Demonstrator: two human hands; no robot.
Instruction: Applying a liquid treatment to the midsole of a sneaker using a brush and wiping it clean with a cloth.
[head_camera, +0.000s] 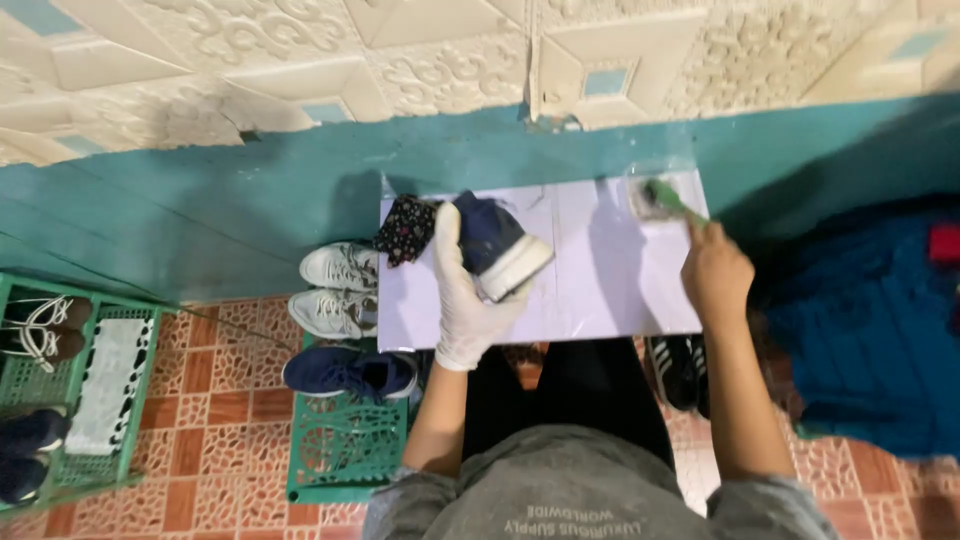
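Observation:
My left hand (462, 290), in a white glove, grips a dark blue sneaker with a white sole (497, 245) and tilts it on a pale lilac board (600, 290) across my lap. A dark patterned cloth (405, 228) lies just left of the shoe. My bare right hand (715, 272) holds a green-handled brush (672, 201). Its bristles rest in a small clear container (648, 197) at the board's far right corner.
A pair of white sneakers (338, 288) and a blue sneaker (350, 372) sit left of the board, the blue one on a green plastic crate (340, 450). A green rack (75, 400) with more shoes stands far left. Black shoes (680, 370) and blue fabric (870, 330) lie right.

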